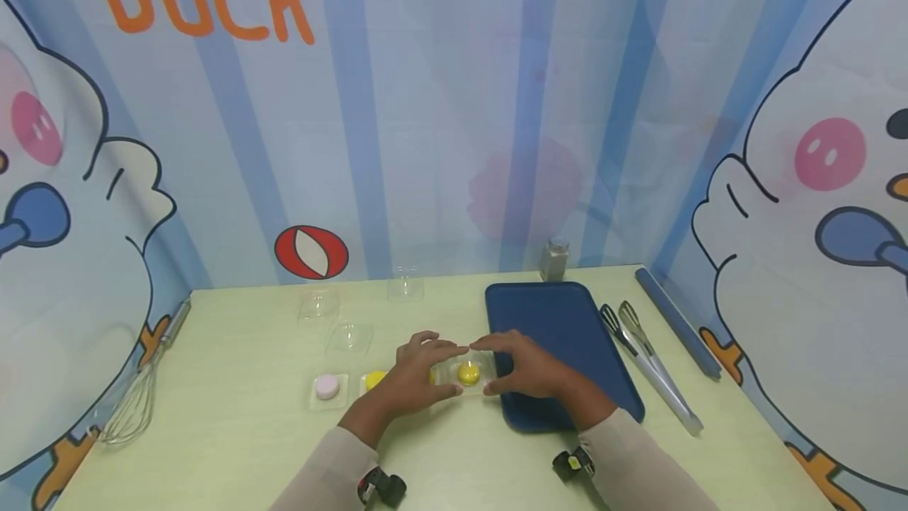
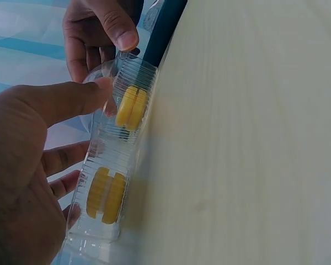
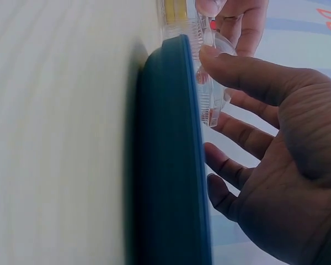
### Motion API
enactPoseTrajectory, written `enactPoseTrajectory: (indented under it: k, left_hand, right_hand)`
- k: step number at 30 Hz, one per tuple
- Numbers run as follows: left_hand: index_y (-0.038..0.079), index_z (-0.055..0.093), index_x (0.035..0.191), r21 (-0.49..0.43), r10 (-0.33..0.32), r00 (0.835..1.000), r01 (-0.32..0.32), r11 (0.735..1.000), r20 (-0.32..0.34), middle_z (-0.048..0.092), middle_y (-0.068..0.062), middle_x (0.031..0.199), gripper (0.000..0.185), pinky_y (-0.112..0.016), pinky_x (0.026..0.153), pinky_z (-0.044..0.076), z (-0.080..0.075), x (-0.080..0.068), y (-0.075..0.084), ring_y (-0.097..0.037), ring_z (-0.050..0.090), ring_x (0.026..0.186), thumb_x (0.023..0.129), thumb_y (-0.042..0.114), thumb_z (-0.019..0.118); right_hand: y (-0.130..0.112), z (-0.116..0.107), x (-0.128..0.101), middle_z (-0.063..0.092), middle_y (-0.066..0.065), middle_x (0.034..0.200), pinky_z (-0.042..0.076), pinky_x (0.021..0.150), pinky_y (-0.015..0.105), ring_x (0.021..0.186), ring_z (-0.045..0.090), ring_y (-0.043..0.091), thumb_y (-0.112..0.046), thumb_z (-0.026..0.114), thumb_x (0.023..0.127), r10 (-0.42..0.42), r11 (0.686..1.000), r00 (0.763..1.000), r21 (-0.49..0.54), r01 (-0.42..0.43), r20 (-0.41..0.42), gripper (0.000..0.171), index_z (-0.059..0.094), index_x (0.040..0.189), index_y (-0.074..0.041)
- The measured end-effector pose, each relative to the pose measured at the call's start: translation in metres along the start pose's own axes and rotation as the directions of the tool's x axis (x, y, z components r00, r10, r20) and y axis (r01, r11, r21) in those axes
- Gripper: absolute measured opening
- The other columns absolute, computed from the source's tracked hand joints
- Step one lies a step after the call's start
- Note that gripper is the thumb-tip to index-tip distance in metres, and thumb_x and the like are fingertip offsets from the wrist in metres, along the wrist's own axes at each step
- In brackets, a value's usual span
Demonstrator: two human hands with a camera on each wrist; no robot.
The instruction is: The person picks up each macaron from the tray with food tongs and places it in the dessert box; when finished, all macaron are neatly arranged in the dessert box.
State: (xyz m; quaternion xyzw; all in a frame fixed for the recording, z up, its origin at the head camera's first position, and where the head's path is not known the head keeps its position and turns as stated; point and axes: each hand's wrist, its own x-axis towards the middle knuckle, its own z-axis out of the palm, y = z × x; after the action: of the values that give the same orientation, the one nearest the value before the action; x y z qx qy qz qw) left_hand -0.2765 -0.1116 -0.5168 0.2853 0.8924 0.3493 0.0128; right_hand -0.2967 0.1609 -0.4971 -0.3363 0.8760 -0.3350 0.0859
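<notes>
A yellow macaron (image 1: 468, 373) sits in a clear plastic box base (image 2: 117, 135), with a clear plastic lid (image 3: 224, 47) at its top. My left hand (image 1: 420, 375) pinches the lid at its left side, thumb at the near edge and index finger at the far edge. On the opposite side my right hand (image 1: 530, 366) pinches it the same way, its other fingers loosely bent beside the tray. Another yellow macaron (image 2: 106, 196) lies in the neighbouring clear compartment, partly behind my left hand in the head view.
Right of the boxes lies a dark blue tray (image 1: 553, 314), with tongs (image 1: 656, 373) and a blue-grey roll (image 1: 677, 323) beyond. A pink macaron (image 1: 327, 386) stands left; clear lids (image 1: 349, 339) lie behind. A whisk (image 1: 142, 385) and a shaker jar (image 1: 555, 260) are near the edges.
</notes>
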Motion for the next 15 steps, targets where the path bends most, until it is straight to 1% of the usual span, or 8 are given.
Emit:
enactPoseTrajectory:
  k: [4,9,13,15]
  left_hand:
    - [0.019,0.065,0.152,0.0,-0.004,1.0,0.004,1.0,0.0,0.065,-0.011,0.154,0.059,-0.074,0.122,0.027,0.0003,-0.0003,0.0004,-0.042,0.036,0.158,0.097,0.027,0.083]
    - [0.019,0.065,0.152,0.001,-0.008,1.0,0.008,1.0,-0.002,0.066,-0.011,0.154,0.058,-0.074,0.123,0.025,0.0006,-0.0004,0.0,-0.042,0.037,0.158,0.097,0.026,0.083]
    - [0.016,0.066,0.151,0.015,-0.016,1.0,0.016,1.0,0.0,0.066,-0.009,0.154,0.057,-0.077,0.124,0.022,0.0012,-0.0001,-0.0001,-0.043,0.035,0.159,0.097,0.026,0.082]
    - [0.016,0.066,0.151,0.037,-0.021,1.0,0.021,0.999,0.003,0.066,-0.009,0.154,0.057,-0.077,0.125,0.021,0.0012,0.0,0.001,-0.045,0.034,0.159,0.097,0.026,0.082]
  right_hand:
    - [0.0004,0.0013,0.0003,0.062,0.017,0.158,0.033,0.123,0.079,0.151,0.051,0.048,-0.024,0.09,0.092,0.002,1.0,1.0,0.0,-0.002,0.001,0.069,0.062,0.153,-0.009]
    - [-0.0006,0.0015,0.0007,0.06,0.019,0.159,0.023,0.127,0.081,0.153,0.05,0.048,-0.024,0.089,0.092,0.009,1.0,1.0,0.011,-0.009,0.007,0.069,0.062,0.154,-0.008]
    - [0.001,0.0011,0.0009,0.061,0.019,0.159,0.029,0.124,0.08,0.151,0.051,0.049,-0.025,0.089,0.092,0.015,1.0,1.0,0.0,-0.015,0.009,0.069,0.062,0.154,-0.008]
    - [0.0024,0.0011,0.0015,0.063,0.018,0.157,0.034,0.121,0.079,0.149,0.052,0.049,-0.025,0.09,0.092,0.012,1.0,1.0,-0.013,-0.011,0.005,0.068,0.064,0.153,-0.009]
